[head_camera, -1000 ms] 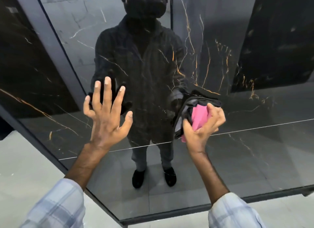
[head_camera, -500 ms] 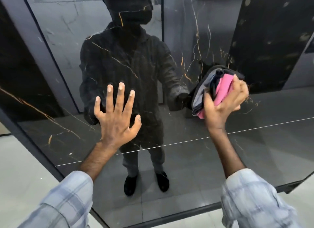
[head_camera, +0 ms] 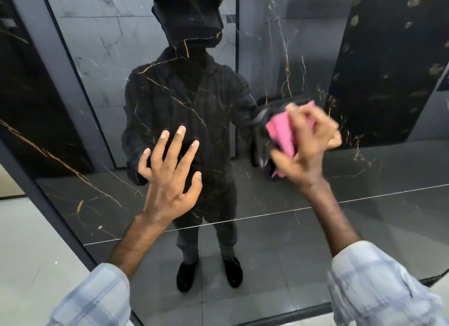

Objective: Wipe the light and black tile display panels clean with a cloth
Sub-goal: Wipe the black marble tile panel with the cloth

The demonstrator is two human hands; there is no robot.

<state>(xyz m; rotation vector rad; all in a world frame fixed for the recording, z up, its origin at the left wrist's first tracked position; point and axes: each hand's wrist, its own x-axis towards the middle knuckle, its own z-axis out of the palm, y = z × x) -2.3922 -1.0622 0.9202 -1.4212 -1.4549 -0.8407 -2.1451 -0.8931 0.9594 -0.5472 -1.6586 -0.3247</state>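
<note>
A pink cloth point(head_camera: 281, 136) is being squeezed in the curled right hand point(head_camera: 308, 148) against the black panel point(head_camera: 303, 216). The left hand point(head_camera: 170, 177) is being held flat, fingers spread wide, holding nothing.

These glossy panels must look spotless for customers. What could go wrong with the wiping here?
1. The left hand looks pressed bare and spread on the black panel, so it may leave prints on the gloss.
2. The cloth is bunched in the right hand; little of it may meet the surface, risking streaks or missed patches.
</note>
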